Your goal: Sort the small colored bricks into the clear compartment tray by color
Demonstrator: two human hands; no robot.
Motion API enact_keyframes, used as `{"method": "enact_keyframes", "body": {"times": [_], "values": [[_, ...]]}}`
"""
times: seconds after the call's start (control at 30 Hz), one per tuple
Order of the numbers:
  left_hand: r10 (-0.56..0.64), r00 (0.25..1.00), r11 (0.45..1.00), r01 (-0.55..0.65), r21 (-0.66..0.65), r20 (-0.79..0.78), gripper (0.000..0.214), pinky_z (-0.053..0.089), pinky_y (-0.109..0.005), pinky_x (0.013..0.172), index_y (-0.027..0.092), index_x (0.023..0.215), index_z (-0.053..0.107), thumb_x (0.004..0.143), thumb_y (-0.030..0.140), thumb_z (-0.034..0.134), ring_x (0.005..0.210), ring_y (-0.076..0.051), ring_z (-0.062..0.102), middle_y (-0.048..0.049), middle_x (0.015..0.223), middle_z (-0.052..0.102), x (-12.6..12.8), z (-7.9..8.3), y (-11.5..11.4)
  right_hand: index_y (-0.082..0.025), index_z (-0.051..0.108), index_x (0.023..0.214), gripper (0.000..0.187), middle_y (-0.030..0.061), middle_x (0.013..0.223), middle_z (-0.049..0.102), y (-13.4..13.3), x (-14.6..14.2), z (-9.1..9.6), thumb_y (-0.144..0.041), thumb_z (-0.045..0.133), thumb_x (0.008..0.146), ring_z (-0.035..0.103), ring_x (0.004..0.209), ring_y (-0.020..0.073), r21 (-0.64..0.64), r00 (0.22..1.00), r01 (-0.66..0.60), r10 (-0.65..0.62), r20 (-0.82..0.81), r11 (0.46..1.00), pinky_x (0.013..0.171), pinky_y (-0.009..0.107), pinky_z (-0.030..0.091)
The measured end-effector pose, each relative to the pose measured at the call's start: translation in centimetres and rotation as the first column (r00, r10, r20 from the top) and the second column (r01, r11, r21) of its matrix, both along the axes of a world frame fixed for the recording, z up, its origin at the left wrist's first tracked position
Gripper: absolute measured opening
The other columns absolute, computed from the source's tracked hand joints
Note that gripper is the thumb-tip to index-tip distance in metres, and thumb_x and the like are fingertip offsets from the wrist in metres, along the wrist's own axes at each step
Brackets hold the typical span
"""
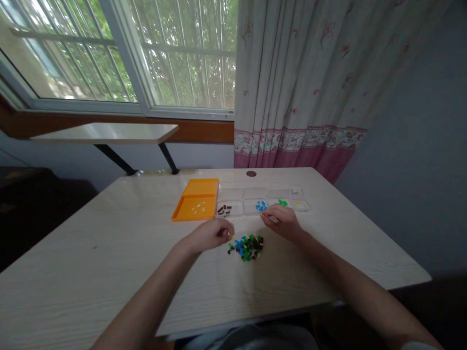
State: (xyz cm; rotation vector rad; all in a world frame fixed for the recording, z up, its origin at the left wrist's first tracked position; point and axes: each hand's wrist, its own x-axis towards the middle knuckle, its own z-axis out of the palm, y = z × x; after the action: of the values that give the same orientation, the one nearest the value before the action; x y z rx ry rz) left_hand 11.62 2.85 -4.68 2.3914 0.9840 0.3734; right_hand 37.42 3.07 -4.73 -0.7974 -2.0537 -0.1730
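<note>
A mixed pile of small plastic pieces, in green, blue, dark brown and pale yellow, lies on the table. My left hand is closed at the pile's left edge, a small yellow piece showing at its fingertips. My right hand pinches another small yellow piece in front of a clear compartment tray. Sorted in the tray's near row are brown pieces, blue pieces, green pieces and a few yellow pieces. My right hand partly hides the blue and green compartments.
Left of the tray lies an open orange case with several white pieces in it. A raised white shelf on black legs stands at the table's back left. Behind the table are a barred window and a curtain.
</note>
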Motion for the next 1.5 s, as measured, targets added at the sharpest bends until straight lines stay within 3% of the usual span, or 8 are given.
{"method": "enact_keyframes", "body": {"times": [0.23, 0.43, 0.57, 0.7, 0.83, 0.97, 1.13, 1.5], "values": [[-0.004, 1.000, 1.000, 0.004, -0.002, -0.028, 0.010, 0.035, -0.018, 0.057, 0.013, 0.072, 0.060, 0.072, 0.016, 0.051, 0.060, -0.010, 0.046, -0.0004, 0.064, 0.054, 0.0, 0.0, 0.1, -0.019, 0.065, 0.083, 0.017, 0.0032, 0.077, 0.066, 2.5, 6.0, 2.2, -0.028, 0.050, 0.082, 0.059, 0.067, 0.0123, -0.205, 0.954, 0.192, -0.133, 0.269, 0.960, 0.062, 0.021, 0.042], [0.011, 0.999, 1.000, -0.011, 0.027, -0.031, 0.015, 0.037, -0.020, 0.059, 0.014, 0.075, 0.059, 0.078, 0.018, 0.045, 0.063, -0.012, 0.049, -0.0023, 0.068, 0.056, 0.0, 0.0, -0.2, -0.020, 0.069, 0.079, 0.018, 0.0038, 0.071, 0.067, 4.6, 13.3, 2.2, -0.028, 0.054, 0.076, 0.058, 0.062, 0.0149, -0.416, 0.817, 0.528, -0.309, 0.487, 0.741, 0.056, 0.022, 0.038], [0.042, 0.999, 0.997, -0.043, 0.067, 0.014, 0.018, 0.040, -0.022, 0.065, 0.014, 0.080, 0.058, 0.083, 0.021, 0.041, 0.072, -0.014, 0.051, -0.0043, 0.077, 0.058, 0.2, 0.1, -0.3, -0.019, 0.070, 0.079, 0.022, 0.0050, 0.073, 0.069, 4.9, 15.2, 1.5, -0.031, 0.053, 0.076, 0.059, 0.064, 0.0164, -0.497, 0.792, 0.583, -0.313, 0.525, 0.642, 0.056, 0.022, 0.038], [0.081, 0.992, 0.989, -0.092, 0.118, 0.096, 0.020, 0.040, -0.023, 0.069, 0.015, 0.081, 0.058, 0.085, 0.022, 0.040, 0.075, -0.014, 0.053, -0.0046, 0.080, 0.059, 0.6, 0.2, -0.5, -0.017, 0.070, 0.079, 0.026, 0.0063, 0.077, 0.069, 4.7, 14.7, 2.2, -0.032, 0.048, 0.079, 0.060, 0.066, 0.0170, -0.474, 0.817, 0.554, -0.338, 0.466, 0.685, 0.059, 0.023, 0.039], [0.090, 0.981, 0.978, -0.121, 0.172, 0.174, 0.020, 0.040, -0.023, 0.068, 0.016, 0.081, 0.058, 0.087, 0.024, 0.041, 0.075, -0.013, 0.052, -0.0039, 0.078, 0.058, 1.4, 0.4, -0.8, -0.016, 0.068, 0.085, 0.026, 0.0056, 0.074, 0.068, 3.7, 10.5, 2.6, -0.032, 0.047, 0.081, 0.058, 0.062, 0.0148, -0.413, 0.887, 0.442, -0.321, 0.331, 0.796, 0.056, 0.022, 0.038], [0.090, 0.968, 0.970, -0.139, 0.200, 0.236, 0.020, 0.040, -0.023, 0.068, 0.016, 0.083, 0.057, 0.087, 0.026, 0.041, 0.076, -0.013, 0.052, -0.0038, 0.078, 0.057, 2.0, 0.5, -1.2, -0.020, 0.067, 0.086, 0.021, 0.0029, 0.076, 0.067, 1.2, 3.3, 1.2, -0.030, 0.049, 0.082, 0.057, 0.063, 0.0120, -0.428, 0.963, 0.177, -0.066, 0.263, 0.886, 0.058, 0.020, 0.039], [0.083, 0.955, 0.970, -0.143, 0.198, 0.285, 0.018, 0.040, -0.023, 0.069, 0.017, 0.082, 0.057, 0.087, 0.027, 0.043, 0.076, -0.013, 0.052, -0.0032, 0.078, 0.057, 2.5, 0.5, -1.8, -0.021, 0.065, 0.094, 0.020, 0.0007, 0.074, 0.066, -2.2, -2.7, -0.4, -0.028, 0.059, 0.077, 0.058, 0.065, 0.0107, -0.468, 0.984, -0.033, 0.111, 0.140, 0.883, 0.062, 0.019, 0.041], [0.068, 0.968, 0.983, -0.107, 0.152, 0.241, 0.017, 0.039, -0.024, 0.071, 0.017, 0.082, 0.056, 0.087, 0.025, 0.042, 0.079, -0.014, 0.051, -0.0037, 0.081, 0.057, 3.1, 0.6, -2.0, -0.021, 0.064, 0.080, 0.008, -0.0011, 0.067, 0.063, -2.7, -3.2, -1.0, -0.026, 0.058, 0.078, 0.056, 0.060, 0.0107, -0.425, 0.994, -0.093, 0.105, 0.003, 0.900, 0.055, 0.020, 0.042]]}}
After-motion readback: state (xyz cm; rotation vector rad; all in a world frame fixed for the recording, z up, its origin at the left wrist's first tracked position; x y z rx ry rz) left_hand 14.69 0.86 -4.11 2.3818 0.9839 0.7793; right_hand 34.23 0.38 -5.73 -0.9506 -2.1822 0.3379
